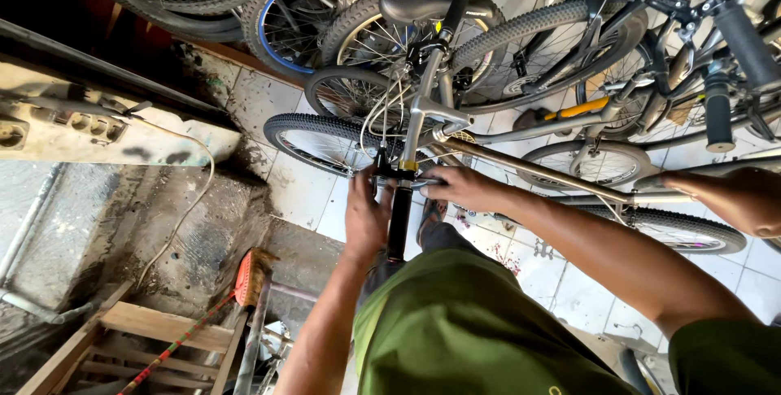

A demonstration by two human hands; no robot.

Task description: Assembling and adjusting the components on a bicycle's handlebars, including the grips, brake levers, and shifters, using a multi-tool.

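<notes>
Closest, both hands work at the bicycle's handlebar clamp (397, 172): left hand (366, 216) wrapped round the black grip (399, 224), right hand (464, 187) pinching the clamp. It looks like tightening or aligning, which wants a steady hold. Beyond them, more bicycles (569, 45) crowd the tiled floor (260, 102). No containers show.

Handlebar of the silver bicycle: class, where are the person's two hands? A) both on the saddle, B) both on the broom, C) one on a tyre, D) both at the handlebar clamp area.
D: the left hand and right hand meet at the handlebar.
</notes>
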